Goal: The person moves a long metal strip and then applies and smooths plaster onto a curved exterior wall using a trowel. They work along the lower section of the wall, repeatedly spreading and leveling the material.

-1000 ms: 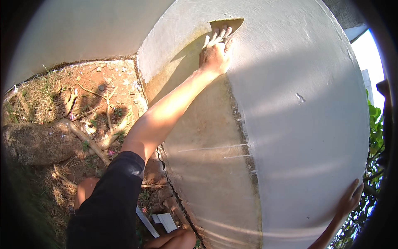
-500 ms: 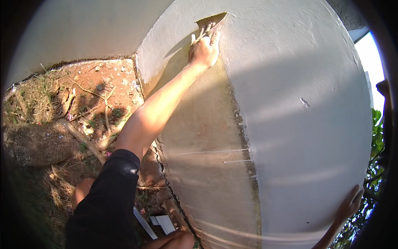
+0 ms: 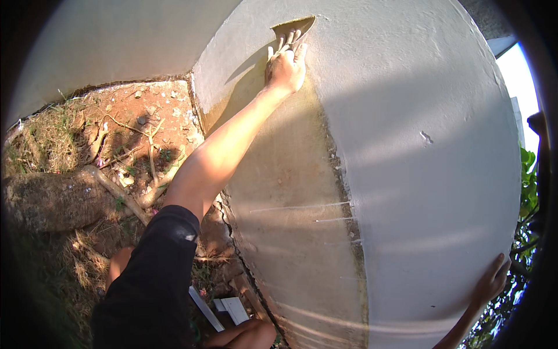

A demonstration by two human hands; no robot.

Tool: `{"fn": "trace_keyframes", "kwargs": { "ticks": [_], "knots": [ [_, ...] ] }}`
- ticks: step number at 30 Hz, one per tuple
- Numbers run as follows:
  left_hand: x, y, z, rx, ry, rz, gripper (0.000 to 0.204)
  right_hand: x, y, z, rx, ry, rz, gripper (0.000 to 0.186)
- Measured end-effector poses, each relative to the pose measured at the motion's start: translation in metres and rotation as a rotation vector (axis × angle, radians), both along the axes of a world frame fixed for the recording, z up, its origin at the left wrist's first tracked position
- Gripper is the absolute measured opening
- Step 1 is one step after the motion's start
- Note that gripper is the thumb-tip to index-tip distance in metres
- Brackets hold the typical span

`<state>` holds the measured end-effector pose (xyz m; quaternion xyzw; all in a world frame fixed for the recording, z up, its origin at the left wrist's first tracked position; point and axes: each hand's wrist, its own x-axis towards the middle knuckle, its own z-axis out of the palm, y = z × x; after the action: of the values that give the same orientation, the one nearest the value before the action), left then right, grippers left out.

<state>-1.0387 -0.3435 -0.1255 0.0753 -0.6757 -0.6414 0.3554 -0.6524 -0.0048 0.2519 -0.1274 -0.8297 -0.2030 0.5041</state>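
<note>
My left hand (image 3: pixel 285 68) reaches far up the wall, its fingers laid on a flat, roughly triangular tan scraper (image 3: pixel 297 28) and pressing it to the surface. The scraper's broad edge faces away from me, and its grip is hidden under the palm. Around it the wall has a bare tan band (image 3: pixel 290 163), with a smooth grey-white coat (image 3: pixel 407 192) to the right. At the lower right, my right hand (image 3: pixel 492 281) rests by the wall's right edge with fingers stretched out. Nothing shows in it.
Left of the wall's cracked base lie reddish soil (image 3: pixel 165 104), dry grass, roots and a thick log (image 3: pixel 55 200). A pale, box-like piece (image 3: pixel 234 309) is near my bent leg (image 3: pixel 247 335). Another wall (image 3: pixel 116 41) meets this one at the upper left. Green leaves (image 3: pixel 528 180) hang beyond the right edge.
The view has shifted slightly. My left hand keeps the scraper at nearly the same spot on the wall, and my right hand stays by the edge.
</note>
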Motion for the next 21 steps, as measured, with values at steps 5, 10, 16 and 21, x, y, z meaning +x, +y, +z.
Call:
{"fn": "trace_keyframes", "kwargs": {
  "ticks": [5,10,16,21],
  "knots": [
    [0.045,-0.009,-0.109,0.302,-0.169,-0.032,0.049,0.002,-0.001,-0.001,0.028,-0.039,-0.002,0.058],
    [0.028,0.001,-0.036,0.171,-0.149,-0.013,0.054,0.003,0.004,-0.001,-0.006,-0.053,0.015,0.057],
    [0.04,0.002,-0.04,-0.009,-0.128,-0.04,0.054,0.001,0.012,0.002,-0.083,0.043,0.091,0.062],
    [0.076,0.004,-0.173,0.25,-0.476,-0.02,0.048,0.004,0.011,0.005,-0.025,-0.026,0.056,0.061]
  ]
}}
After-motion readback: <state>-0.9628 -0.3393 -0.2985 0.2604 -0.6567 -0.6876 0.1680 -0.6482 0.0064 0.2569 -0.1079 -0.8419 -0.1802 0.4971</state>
